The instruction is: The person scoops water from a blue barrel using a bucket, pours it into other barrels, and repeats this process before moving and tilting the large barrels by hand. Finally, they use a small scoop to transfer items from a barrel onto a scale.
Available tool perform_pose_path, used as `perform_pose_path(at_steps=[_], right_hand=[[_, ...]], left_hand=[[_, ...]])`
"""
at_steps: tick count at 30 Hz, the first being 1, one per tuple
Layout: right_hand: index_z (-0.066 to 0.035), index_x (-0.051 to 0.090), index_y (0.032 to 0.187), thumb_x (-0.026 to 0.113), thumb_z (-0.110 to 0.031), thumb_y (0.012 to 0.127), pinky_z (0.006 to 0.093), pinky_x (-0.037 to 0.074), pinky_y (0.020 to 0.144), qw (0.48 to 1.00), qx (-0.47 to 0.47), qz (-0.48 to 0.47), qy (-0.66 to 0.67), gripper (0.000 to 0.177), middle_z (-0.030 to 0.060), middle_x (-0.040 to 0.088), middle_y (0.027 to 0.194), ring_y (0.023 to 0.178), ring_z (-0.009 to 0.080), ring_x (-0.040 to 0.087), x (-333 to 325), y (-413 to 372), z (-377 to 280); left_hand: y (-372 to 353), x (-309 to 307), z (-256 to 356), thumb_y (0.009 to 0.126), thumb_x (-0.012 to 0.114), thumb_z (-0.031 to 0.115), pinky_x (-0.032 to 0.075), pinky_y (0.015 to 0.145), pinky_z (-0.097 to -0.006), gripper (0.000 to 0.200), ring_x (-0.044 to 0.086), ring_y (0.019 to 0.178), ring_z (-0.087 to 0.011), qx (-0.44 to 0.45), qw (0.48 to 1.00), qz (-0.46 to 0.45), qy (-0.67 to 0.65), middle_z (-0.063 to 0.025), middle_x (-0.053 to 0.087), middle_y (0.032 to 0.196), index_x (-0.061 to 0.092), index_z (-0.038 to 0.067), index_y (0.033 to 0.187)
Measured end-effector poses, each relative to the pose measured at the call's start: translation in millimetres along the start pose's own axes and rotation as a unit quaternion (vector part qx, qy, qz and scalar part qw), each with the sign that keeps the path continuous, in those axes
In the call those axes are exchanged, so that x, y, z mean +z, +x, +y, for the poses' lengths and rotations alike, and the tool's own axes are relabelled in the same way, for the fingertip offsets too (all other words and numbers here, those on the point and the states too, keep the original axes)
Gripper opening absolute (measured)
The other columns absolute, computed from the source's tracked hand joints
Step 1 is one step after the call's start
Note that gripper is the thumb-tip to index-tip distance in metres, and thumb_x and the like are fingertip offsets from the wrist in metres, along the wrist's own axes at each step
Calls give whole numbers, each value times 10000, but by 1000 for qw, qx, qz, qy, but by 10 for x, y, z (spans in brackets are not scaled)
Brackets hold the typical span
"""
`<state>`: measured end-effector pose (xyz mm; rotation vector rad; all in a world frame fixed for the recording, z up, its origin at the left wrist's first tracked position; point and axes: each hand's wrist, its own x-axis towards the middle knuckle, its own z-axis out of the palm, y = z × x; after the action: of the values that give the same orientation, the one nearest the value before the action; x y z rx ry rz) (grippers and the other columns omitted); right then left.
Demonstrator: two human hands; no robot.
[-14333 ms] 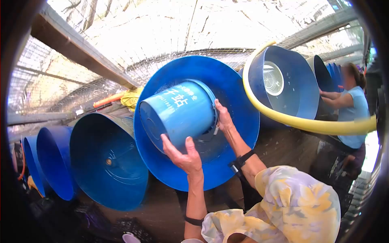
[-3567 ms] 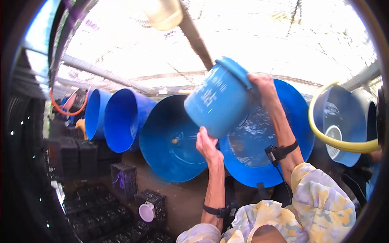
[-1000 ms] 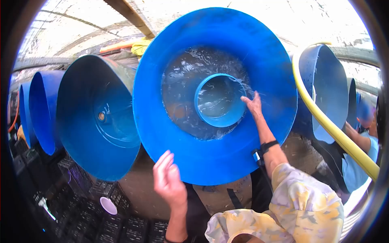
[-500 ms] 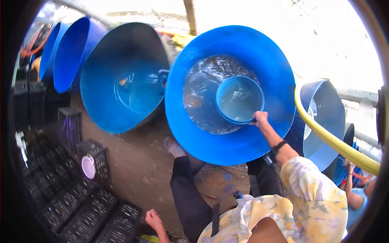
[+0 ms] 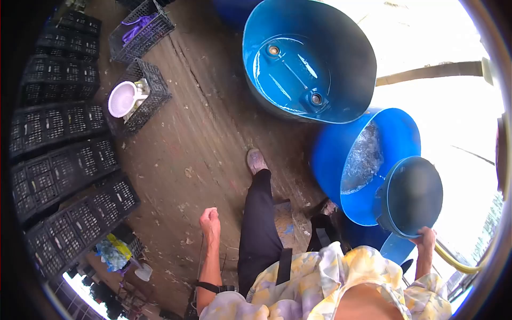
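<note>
My right hand [image 5: 425,238] grips a round blue bucket [image 5: 415,197] by its lower rim. The bucket's dark mouth faces me, and it overlaps the right edge of a bright blue barrel [image 5: 328,154]. Foamy, rippled water [image 5: 365,160] lies inside that barrel. My left hand [image 5: 210,221] hangs over the brown floor, fingers curled into a fist with nothing showing in it.
A larger blue cut drum [image 5: 352,69] with two bung holes stands beyond the barrel. Black crates [image 5: 64,170] are stacked along the left. One crate [image 5: 152,88] carries a pale pink basin [image 5: 122,100]. A yellow hose [image 5: 458,264] runs at right.
The bucket has come up out of the barrel's water and over to its right edge, still in my right hand. My view has swung left, showing more floor and crates.
</note>
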<state>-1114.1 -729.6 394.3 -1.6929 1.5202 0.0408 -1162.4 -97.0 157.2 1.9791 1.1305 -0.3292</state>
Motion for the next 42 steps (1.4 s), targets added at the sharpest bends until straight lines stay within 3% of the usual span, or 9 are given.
perform_pose_path(at_steps=[5,18,20,24,26,30,35,39,42], right_hand=[[15,513,685,466,-6,582,245,391,382,993,-111,-34,-11,115,56,491,609,463,143,478,434,-1263,-981],[43,605,904,549,-34,679,308,495,557,868,-89,-487,-18,245,99,605,758,638,199,581,4320,-2525,-1789],[68,599,876,538,-3,668,298,478,457,865,-61,-496,-43,228,126,621,758,564,210,589,5334,-2425,-1434],[78,599,831,529,-3,650,371,526,469,887,-111,-425,-142,210,167,630,735,654,273,649,7163,-2325,-594],[88,601,838,505,-75,644,439,509,696,911,-103,-378,-124,271,283,623,821,795,405,632,7535,-2435,-418],[94,583,870,503,-25,666,379,534,504,940,-23,-322,-106,249,205,633,792,684,298,652,8262,-2230,204],[38,562,829,492,-55,611,431,482,595,958,-141,-250,-13,247,213,609,707,668,347,618,8455,-1544,1603],[50,535,1112,639,-97,736,345,508,734,908,91,-408,36,417,156,634,940,856,256,620,7895,-1473,1357],[42,485,1203,634,-145,799,339,514,743,902,52,-423,63,469,155,620,1022,885,231,625,6849,-1482,716]], left_hand=[[453,-633,-177,796,555,80,494,626,-283,168,589,659,-156,-46,997,0,-66,-98,623,747,635,-35,889],[-1022,-1665,-933,769,536,58,280,286,-243,211,406,361,-101,-353,904,86,-224,-9,425,482,421,116,602],[-1619,-1706,-2386,800,543,82,409,367,-324,159,517,451,-194,-377,893,-9,-247,-102,512,568,494,55,651],[-1439,-1192,-1026,809,540,98,419,415,-329,128,529,500,-210,-417,900,-37,-121,-115,527,614,510,43,698],[-1231,-1274,-794,814,538,106,424,439,-332,118,535,525,-218,-413,905,-31,-99,-122,535,637,517,37,721],[-872,-1466,-571,823,535,123,434,487,-337,112,546,574,-233,-407,911,-17,-63,-136,550,683,533,26,767],[-241,-1903,-468,835,532,143,447,547,-344,134,561,636,-253,-370,928,-36,6,-153,568,740,552,11,826],[432,-2410,-274,844,529,160,457,596,-349,167,572,685,-268,-290,950,-69,89,-167,583,785,568,0,872],[902,-2843,50,851,526,172,465,632,-354,197,581,722,-280,-211,957,-97,176,-177,595,820,579,-9,907]])
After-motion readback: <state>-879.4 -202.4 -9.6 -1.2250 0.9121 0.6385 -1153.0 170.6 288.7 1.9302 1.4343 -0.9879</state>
